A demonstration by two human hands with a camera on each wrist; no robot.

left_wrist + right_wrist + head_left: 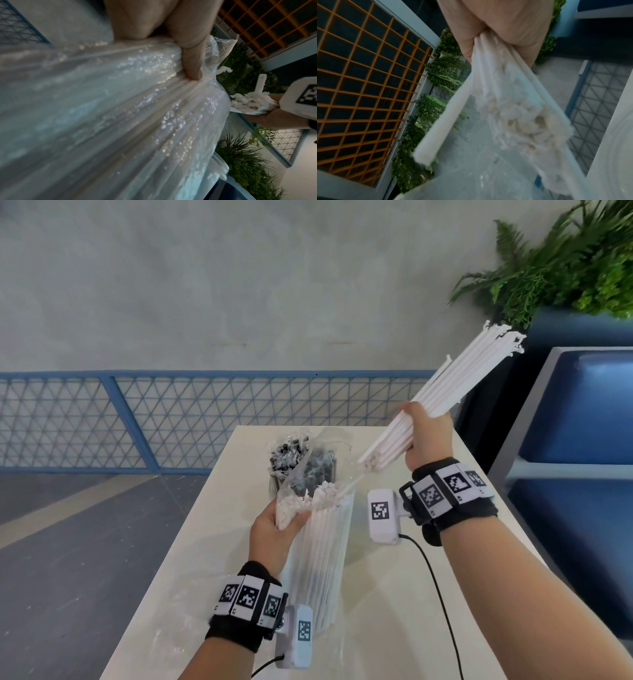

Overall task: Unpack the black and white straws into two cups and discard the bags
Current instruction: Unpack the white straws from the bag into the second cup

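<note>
My right hand (426, 436) grips a thick bundle of white straws (462, 378) around its lower part, lifted above the table and tilted up to the right. The right wrist view shows the bundle's frayed ends (518, 121), with one straw (440, 128) sticking out. My left hand (277, 529) holds the clear plastic bag (325, 559) near its open top. More white straws stand inside it, and a finger (192, 60) presses on the film. Black straws (291, 460) stand upright just behind the bag. Their cup is mostly hidden.
The white table (394, 594) is narrow, and thin clear plastic (178, 625) lies at its near left. A blue seat (575, 422) and a green plant (565, 258) are on the right. A blue mesh railing (137, 419) runs behind.
</note>
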